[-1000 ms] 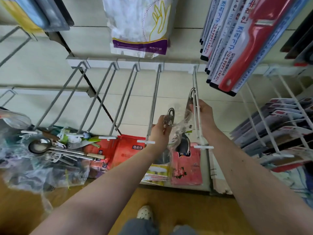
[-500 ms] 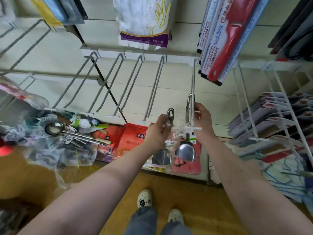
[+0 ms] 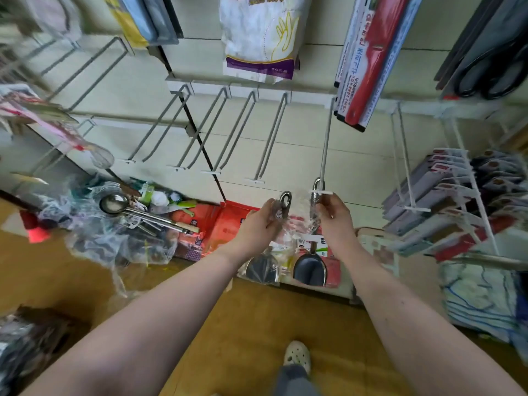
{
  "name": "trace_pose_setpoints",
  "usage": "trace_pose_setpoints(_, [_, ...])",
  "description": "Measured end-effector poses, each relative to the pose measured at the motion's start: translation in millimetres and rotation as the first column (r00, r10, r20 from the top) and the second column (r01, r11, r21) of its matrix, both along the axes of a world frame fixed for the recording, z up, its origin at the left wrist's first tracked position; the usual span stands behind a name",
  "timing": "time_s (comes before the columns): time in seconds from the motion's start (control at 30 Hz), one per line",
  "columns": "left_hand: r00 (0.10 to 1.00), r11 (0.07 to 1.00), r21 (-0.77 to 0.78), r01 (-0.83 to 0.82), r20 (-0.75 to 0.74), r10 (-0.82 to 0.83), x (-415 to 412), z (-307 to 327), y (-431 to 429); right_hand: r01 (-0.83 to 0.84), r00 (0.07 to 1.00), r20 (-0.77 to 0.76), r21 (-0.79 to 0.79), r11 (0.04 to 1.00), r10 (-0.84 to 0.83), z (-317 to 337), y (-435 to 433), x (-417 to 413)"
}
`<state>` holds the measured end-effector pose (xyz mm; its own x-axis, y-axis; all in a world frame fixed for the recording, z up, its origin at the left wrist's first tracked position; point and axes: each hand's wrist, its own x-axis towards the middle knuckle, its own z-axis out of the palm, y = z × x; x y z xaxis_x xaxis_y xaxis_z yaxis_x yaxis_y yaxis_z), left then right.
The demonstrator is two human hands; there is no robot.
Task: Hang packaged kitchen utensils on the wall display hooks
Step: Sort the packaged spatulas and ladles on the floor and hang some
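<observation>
I hold two steel ladles in clear plastic sleeves in front of the wall hooks. My left hand (image 3: 264, 221) pinches the handle of the left ladle (image 3: 263, 268) just below its hanging hole, away from any hook. My right hand (image 3: 333, 217) grips the handle of the right ladle (image 3: 310, 270), whose hanging hole sits at the front tip of a long wire hook (image 3: 324, 155), by its white label bar. Both bowls hang below my wrists.
Several bare wire hooks (image 3: 265, 144) stick out of the wall to the left. A heap of bagged utensils (image 3: 120, 221) lies on the floor at left. Red packets (image 3: 363, 61) and a glove bag (image 3: 263, 38) hang above. Stocked hooks (image 3: 445, 207) stand at right.
The right ladle has slid forward along the hook, from partway up it to its front tip. Both hands have come toward me and the camera has tilted down.
</observation>
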<state>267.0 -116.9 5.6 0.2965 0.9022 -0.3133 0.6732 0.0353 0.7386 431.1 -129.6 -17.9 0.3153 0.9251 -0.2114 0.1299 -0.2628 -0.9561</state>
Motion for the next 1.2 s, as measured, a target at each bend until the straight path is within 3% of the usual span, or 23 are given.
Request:
trace_pose_setpoints(0.33, [0.993,0.998,0.025,-0.063,0.104,0.06,-77,43,-65,-0.083,0.991,0.11,-0.001,0.997,0.082,31,-56,-71])
trace_pose_setpoints(0.6, [0.95,0.94,0.175,-0.293,0.167,0.265,-213,84,-131,-0.26,0.964,0.096,0.131,0.957,0.249,89,-87,-209])
trace_pose_setpoints(0.9, [0.779,0.735,0.271,-0.622,0.31,0.546,-391,126,-200,-0.568,0.818,0.261,0.222,0.793,0.513,146,-109,-392])
trace_pose_setpoints(1.1, [0.597,0.531,0.275,-0.802,0.393,0.699,-492,150,-268,-0.764,0.639,0.405,0.23,0.603,0.654,183,-137,-502])
trace_pose_setpoints(1.2, [0.499,0.437,0.243,-0.866,0.436,0.749,-531,154,-298,-0.813,0.58,0.335,0.193,0.549,0.743,193,-151,-550])
